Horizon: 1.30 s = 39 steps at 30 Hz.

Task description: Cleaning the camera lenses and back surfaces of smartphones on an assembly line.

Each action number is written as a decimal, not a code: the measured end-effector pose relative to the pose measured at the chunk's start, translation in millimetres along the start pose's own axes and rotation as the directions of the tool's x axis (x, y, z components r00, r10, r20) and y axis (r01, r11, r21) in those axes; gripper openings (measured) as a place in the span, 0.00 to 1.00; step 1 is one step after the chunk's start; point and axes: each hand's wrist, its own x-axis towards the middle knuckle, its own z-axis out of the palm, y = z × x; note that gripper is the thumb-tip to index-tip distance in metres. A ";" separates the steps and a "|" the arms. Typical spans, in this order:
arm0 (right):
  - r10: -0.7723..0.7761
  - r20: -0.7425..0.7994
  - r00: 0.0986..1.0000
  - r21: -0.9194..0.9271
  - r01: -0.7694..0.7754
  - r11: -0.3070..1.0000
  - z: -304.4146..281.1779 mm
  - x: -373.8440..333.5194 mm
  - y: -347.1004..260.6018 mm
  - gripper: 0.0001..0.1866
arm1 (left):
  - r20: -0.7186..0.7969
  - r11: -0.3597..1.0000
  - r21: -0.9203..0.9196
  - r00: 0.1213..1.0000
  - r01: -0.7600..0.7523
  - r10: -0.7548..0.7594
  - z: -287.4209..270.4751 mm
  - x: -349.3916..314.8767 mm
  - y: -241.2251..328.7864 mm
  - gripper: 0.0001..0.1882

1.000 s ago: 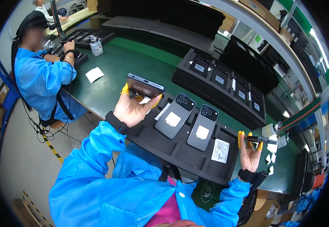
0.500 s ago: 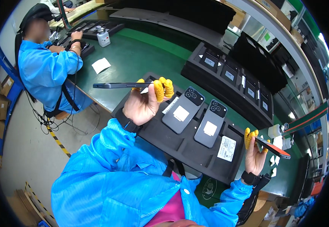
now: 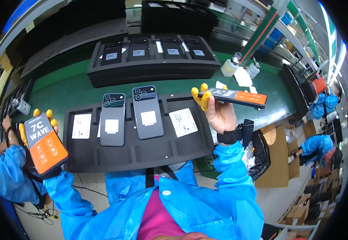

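My left hand (image 3: 23,134), in yellow finger cots, grips a smartphone (image 3: 48,150) by its edges. The phone stands tilted with its face to me, covered by a dark and orange printed film. Out to the right, my right hand (image 3: 221,114), with yellow cots as well, holds a second smartphone (image 3: 250,98) nearly level; its screen has the same orange film. Between my hands lies a black foam tray (image 3: 128,158). Two grey phones, one at the left (image 3: 113,138) and one at the right (image 3: 144,105), rest there back up, each with a white sticker.
White printed labels (image 3: 183,122) lie in the tray's outer slots. Behind it stands a stack of black trays (image 3: 154,72) holding several phones. Bottles (image 3: 229,68) and white wipes (image 3: 244,78) sit at the back right. A co-worker in blue (image 3: 12,172) is at the left; another (image 3: 318,150) bends over at the far right.
The view has swung to the right. The left phone, edge-on before, now faces me with its film showing. The right phone's face is also more visible. Both hands still hold their phones.
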 end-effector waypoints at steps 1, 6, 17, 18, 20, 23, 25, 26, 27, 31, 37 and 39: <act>-0.033 -0.002 0.999 0.003 0.033 0.999 -3.6 -2.4 -2.2 0.22 | -0.149 0.989 0.133 0.985 -0.066 0.086 17.4 2.9 -6.0 0.31; -0.154 0.026 0.988 -0.160 0.157 0.975 17.6 -0.8 11.1 0.26 | -0.327 0.871 0.430 0.860 -0.235 0.393 25.9 6.8 -14.8 0.25; -0.194 0.565 0.802 -0.102 -0.165 -0.981 29.3 28.9 72.9 0.29 | 0.023 -0.570 0.725 0.813 0.388 0.582 71.6 67.6 -75.3 0.25; -0.225 0.465 0.856 -0.083 -0.211 -0.974 24.9 28.7 75.7 0.30 | -0.061 -0.580 0.682 0.825 0.445 0.561 70.1 70.2 -80.2 0.24; -0.313 0.308 0.898 -0.062 -0.310 -0.949 23.5 27.2 84.1 0.32 | -0.234 -0.650 0.573 0.860 0.499 0.454 67.3 70.5 -85.0 0.27; -0.320 0.272 0.908 -0.023 -0.326 -0.945 18.8 24.2 84.7 0.31 | -0.358 -0.682 0.504 0.847 0.530 0.393 48.3 60.6 -91.8 0.31; -0.354 0.241 0.904 0.042 -0.374 -0.927 12.2 23.2 79.4 0.28 | -0.376 -0.682 0.487 0.836 0.545 0.399 43.5 59.0 -96.6 0.30; -0.349 0.239 0.906 0.041 -0.368 -0.929 11.6 25.1 80.2 0.28 | -0.391 -0.684 0.474 0.829 0.555 0.400 42.5 58.6 -98.2 0.30; -0.368 0.230 0.901 0.073 -0.393 -0.917 11.7 26.2 80.9 0.27 | -0.406 -0.685 0.463 0.821 0.563 0.401 42.6 60.4 -99.0 0.27; -0.209 0.319 0.924 0.240 -0.292 -0.926 1.3 30.1 70.8 0.24 | -0.170 -0.821 0.367 0.899 0.438 0.403 35.6 57.9 -104.9 0.23; -0.189 0.293 0.937 0.169 -0.245 -0.955 1.1 41.5 71.3 0.22 | -0.244 -0.810 0.404 0.903 0.426 0.353 40.4 55.1 -96.9 0.22; -0.138 0.312 0.940 0.083 -0.172 -0.982 7.0 54.7 77.0 0.21 | -0.195 -0.798 0.430 0.906 0.423 0.375 39.8 57.3 -93.7 0.22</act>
